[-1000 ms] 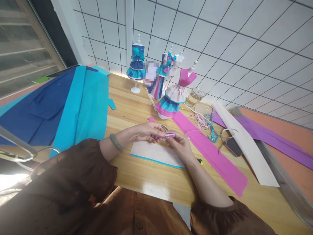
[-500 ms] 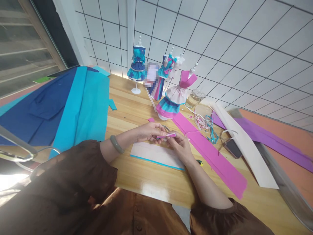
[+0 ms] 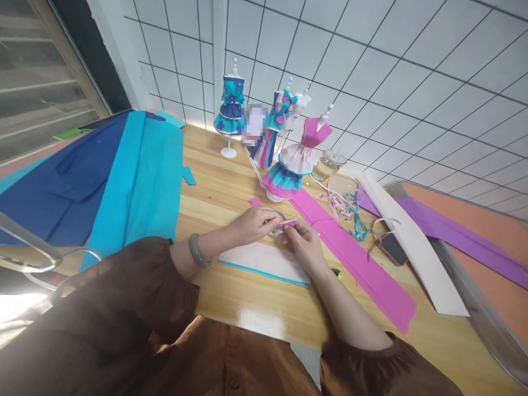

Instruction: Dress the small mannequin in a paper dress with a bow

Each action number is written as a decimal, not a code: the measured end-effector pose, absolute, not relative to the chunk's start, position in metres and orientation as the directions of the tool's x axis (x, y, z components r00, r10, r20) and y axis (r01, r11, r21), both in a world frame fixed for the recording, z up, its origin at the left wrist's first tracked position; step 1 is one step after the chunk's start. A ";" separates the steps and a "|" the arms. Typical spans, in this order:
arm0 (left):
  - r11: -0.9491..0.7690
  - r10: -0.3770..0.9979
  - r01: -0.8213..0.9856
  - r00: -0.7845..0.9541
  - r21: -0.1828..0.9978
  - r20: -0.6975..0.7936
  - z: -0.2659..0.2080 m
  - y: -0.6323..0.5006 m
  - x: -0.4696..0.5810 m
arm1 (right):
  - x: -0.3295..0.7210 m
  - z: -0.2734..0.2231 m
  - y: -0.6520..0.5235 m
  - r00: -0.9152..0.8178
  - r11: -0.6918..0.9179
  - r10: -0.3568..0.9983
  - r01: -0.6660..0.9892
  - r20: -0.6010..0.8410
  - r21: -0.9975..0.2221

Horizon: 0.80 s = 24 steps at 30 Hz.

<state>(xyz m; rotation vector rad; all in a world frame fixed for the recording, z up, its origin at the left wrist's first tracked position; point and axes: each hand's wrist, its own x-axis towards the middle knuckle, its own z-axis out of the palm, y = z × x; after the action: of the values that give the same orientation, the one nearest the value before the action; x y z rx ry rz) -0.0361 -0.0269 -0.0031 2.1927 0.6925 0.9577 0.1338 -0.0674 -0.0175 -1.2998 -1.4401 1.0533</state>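
Observation:
My right hand (image 3: 306, 242) pinches a small folded pink-and-white strip (image 3: 291, 222) between thumb and fingers. At the strip's left end, the closed fingertips of my left hand (image 3: 256, 224) meet it, partly covering that end. Below both hands lies a flat pale pink panel (image 3: 264, 260) with a bright blue lower edge; my right wrist overlaps its right end. Just behind the fingers, part of a grey ring-shaped thing shows, mostly hidden.
Small dress forms stand at the back, one in a pink-and-blue dress (image 3: 295, 157). Blue cloth (image 3: 152, 181) covers the left side. A long pink strip (image 3: 355, 258), a white strip (image 3: 412, 247) and a glass jar (image 3: 329, 165) are on the right.
My left hand's fingers have drawn back slightly to the left and closed tighter at the strip's end, baring more of its pink side. My right hand stays nearly in place.

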 end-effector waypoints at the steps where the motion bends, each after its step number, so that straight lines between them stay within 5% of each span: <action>1: -0.669 0.662 0.206 0.601 0.714 0.447 -0.004 -0.026 -0.036 | 0.134 -0.017 -0.067 -0.039 0.081 0.997 0.227 0.074 -0.971; 17: -0.831 0.554 0.440 0.599 0.340 0.578 -0.014 -0.030 -0.033 | 0.130 -0.017 -0.068 0.012 -0.008 1.000 0.179 -0.006 -0.984; 24: -0.815 0.579 0.427 0.565 0.393 0.588 -0.016 -0.027 -0.033 | 0.130 -0.017 -0.069 -0.002 0.007 1.000 0.149 0.007 -0.989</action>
<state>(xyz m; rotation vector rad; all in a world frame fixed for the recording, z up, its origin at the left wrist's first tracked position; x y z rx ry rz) -0.0331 -0.0267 -0.0165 2.5912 0.8443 1.0862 0.1298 -0.0686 -0.0168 -1.3128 -1.3229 1.1306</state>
